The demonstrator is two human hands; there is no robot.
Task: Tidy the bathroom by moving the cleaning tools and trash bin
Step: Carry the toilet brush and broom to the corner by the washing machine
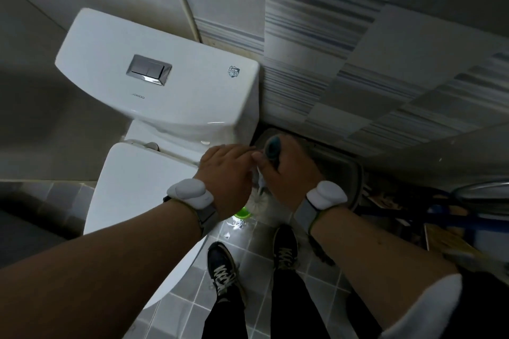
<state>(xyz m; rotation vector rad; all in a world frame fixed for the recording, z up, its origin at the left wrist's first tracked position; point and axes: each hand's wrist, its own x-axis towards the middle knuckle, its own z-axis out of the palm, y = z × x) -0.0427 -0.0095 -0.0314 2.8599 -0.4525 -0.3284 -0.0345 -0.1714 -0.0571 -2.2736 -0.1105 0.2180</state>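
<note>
Seen from above, two bare forearms reach down beside a white toilet (132, 187) with its lid shut. Each wrist wears a white band. The cistern (154, 77), with a chrome flush button (148, 69) on top, stands against a wall of grey and blue-striped tiles (316, 44).

The right hand (286, 170) is clenched round the teal-tipped handle of a toilet brush (272, 147), so the right grip is grasping the brush. The handle runs down between the two hands to a white bristle head, which sits just above a green holder (242, 212) on the floor. Whether the head touches the holder cannot be told.

The left hand (228, 170) curls in close against the right, fingers bent toward the brush handle. Whether the left grip actually closes on the handle cannot be told, since the fingertips are hidden.

Just behind the right hand, a dark grey bin (341, 170) stands in the corner between cistern and wall. Two feet in dark shoes (223, 272) stand on the grey tiled floor (192, 316), below the hands. Blurred clutter with blue bars lies at the far right.
</note>
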